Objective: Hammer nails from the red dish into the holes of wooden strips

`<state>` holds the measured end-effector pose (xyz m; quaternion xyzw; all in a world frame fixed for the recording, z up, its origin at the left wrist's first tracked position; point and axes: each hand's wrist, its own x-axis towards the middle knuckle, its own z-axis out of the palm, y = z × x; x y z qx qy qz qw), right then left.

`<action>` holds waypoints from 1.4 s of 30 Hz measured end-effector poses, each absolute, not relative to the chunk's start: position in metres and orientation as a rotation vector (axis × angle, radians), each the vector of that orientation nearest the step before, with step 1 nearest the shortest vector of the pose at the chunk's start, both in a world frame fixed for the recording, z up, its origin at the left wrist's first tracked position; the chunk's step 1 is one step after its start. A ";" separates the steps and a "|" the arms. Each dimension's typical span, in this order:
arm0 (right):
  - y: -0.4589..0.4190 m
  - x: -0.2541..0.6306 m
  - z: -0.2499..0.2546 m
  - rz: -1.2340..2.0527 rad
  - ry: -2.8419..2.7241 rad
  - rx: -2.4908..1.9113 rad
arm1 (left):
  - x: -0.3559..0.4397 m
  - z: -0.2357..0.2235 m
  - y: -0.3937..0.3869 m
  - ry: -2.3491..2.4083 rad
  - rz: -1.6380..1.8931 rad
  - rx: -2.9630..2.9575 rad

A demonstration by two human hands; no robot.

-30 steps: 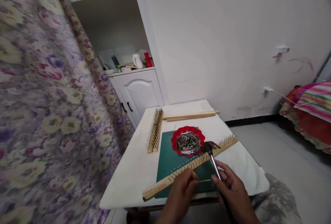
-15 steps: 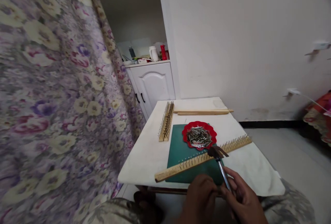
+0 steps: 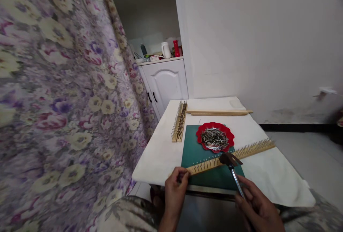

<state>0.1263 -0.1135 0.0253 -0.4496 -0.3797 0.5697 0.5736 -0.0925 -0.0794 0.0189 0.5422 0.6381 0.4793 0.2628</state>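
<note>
Your left hand is pinched nearly closed at the nailed strip's 8 o'clock end, cannot tell on what; your right hand wraps the hammer, head toward 11 o'clock. Nailing appears in hand; next calls for a steadied strip.

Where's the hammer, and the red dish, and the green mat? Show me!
Hammer [image 3: 237, 180]: head view, on its shiny metal shaft.
Red dish [image 3: 231, 138]: head view, on the right side of its wavy rim.
Green mat [image 3: 190, 147]: head view, on a bare part left of the dish.
</note>
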 end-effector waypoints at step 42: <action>-0.076 0.081 0.038 1.509 -1.517 -0.909 | -0.096 -0.009 -0.047 1.804 1.181 1.537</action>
